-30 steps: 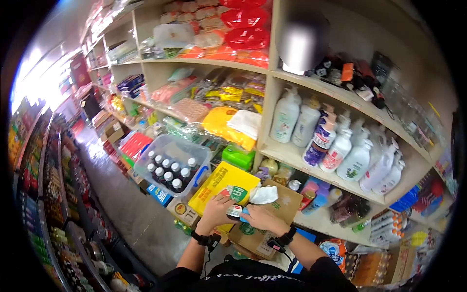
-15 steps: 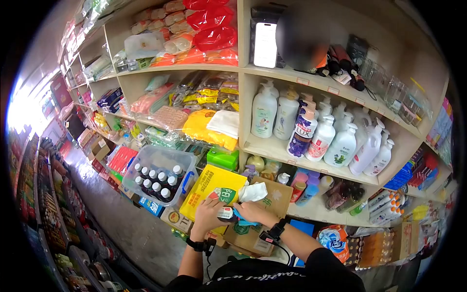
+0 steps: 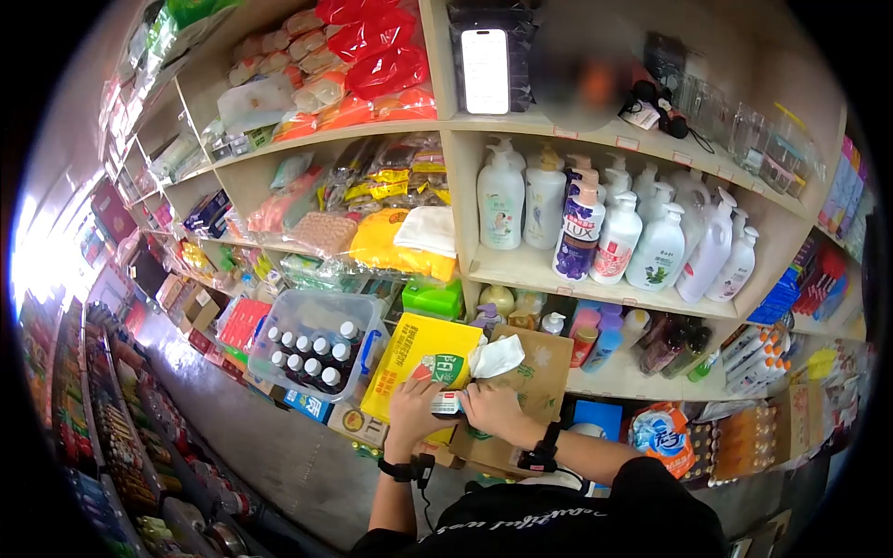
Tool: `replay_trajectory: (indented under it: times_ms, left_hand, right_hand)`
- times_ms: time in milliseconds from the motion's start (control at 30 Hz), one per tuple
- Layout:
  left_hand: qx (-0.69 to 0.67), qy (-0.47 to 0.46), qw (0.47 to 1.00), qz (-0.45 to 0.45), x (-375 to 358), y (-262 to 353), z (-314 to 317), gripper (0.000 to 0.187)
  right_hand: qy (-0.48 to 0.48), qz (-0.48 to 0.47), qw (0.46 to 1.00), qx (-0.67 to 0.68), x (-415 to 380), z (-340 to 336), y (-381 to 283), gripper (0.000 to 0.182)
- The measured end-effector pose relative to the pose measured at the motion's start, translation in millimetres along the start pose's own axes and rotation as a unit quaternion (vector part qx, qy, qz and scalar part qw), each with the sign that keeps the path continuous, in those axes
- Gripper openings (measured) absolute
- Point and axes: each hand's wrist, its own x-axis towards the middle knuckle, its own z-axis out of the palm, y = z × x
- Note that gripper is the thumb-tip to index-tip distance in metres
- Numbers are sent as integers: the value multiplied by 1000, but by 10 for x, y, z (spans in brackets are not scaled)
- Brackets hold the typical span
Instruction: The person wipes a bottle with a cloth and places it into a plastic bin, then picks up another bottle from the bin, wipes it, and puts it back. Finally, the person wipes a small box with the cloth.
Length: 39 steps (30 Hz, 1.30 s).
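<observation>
Both hands meet over the yellow box (image 3: 409,351) at the lower middle. My left hand (image 3: 416,411) is closed round a small dark bottle with a white and red label (image 3: 446,403). My right hand (image 3: 493,409) is closed at the bottle's right end, and its fingers hide that end. A crumpled white cloth (image 3: 498,356) lies just above my right hand, by the edge of a brown cardboard box (image 3: 539,375). To the left, a clear plastic bin (image 3: 279,321) holds several dark bottles with white caps (image 3: 321,346).
Shelves (image 3: 595,288) carry several pump bottles (image 3: 614,237). A lit phone (image 3: 486,72) stands upright on the upper shelf. A green pack (image 3: 433,298) sits behind the yellow box. An orange detergent bag (image 3: 662,437) is at the lower right.
The view has shifted slightly. The blue cloth seen by my right hand earlier no longer shows. My right hand has shifted against the bottle, whose label shows more level between both hands.
</observation>
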Motion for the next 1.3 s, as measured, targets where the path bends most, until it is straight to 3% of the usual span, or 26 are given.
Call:
replay_trajectory:
  times_ms: [100,200,333,367,533,800,967,1067,1200,1300]
  left_hand:
    - [1,10,1000,11,23,-6,62,61]
    - [19,3,1000,25,28,-19,40,65]
    - [19,8,999,32,27,16,41,66]
    - [19,5,999,27,34,50,17,65]
    - [18,-19,999,23,43,29,21,64]
    - [6,-11,1000,20,13,8,20,64]
    - [10,-4,1000,25,11,-16,35,65]
    - [15,4,999,29,24,-5,20,67]
    - [5,-10,1000,20,58,-24,19,68]
    - [1,-13,1000,22,62,-49,31,67]
  right_hand:
    - [24,-1,1000,-11,2,2,-48,42]
    - [-37,77,996,40,94,-45,-67,49]
    - [-211,150,964,68,308,-184,-22,65]
    - [-267,160,947,76,354,-132,55,60]
    - [-315,144,928,133,296,423,410,52]
    - [-177,123,976,41,278,-70,11,52]
    - [38,-18,999,-31,72,106,1,54]
    - [19,-5,1000,-11,70,71,-3,57]
    - [-157,81,983,47,289,-107,7,65]
    - [-289,148,942,82,461,-103,85,74]
